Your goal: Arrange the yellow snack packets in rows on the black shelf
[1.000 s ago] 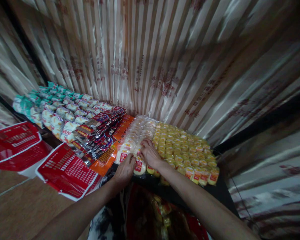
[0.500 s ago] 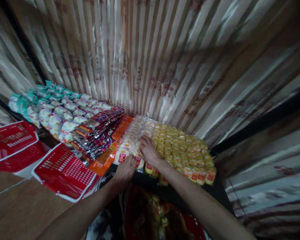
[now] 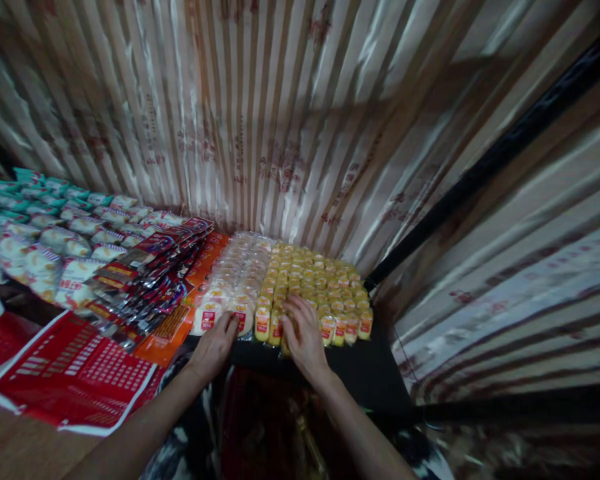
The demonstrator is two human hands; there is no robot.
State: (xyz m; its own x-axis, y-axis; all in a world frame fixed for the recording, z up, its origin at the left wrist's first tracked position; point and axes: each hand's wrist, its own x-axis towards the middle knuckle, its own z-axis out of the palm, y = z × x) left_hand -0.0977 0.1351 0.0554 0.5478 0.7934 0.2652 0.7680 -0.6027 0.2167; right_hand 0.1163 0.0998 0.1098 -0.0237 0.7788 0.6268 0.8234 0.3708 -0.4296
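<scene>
My left hand (image 3: 216, 347) is at the front of the white round snacks (image 3: 209, 313), which stand in clear-wrapped rows with red labels. Its fingers are bent but loose, and their tips touch the front white packet near its label. Over the front of the yellow wrapped snacks (image 3: 337, 277) lies my right hand (image 3: 304, 333), fingers stretched forward and thumb apart. It touches a front packet there, partly hidden beneath the palm. Yellow packets with red-orange labels (image 3: 262, 323) show between the two hands.
An orange packet (image 3: 170, 327) and a pile of dark foil packets (image 3: 150, 273) lie to the left. Beyond are white snack bags (image 3: 77, 280) and teal-topped bags (image 3: 27, 177). Red baskets (image 3: 85, 373) stand lower left. A striped curtain (image 3: 260, 133) and black pole (image 3: 480, 167) border the black table (image 3: 360, 373).
The view has swung right. My right hand has moved from the white snacks to the front of the yellow ones. The left hand stays by the white packets' front.
</scene>
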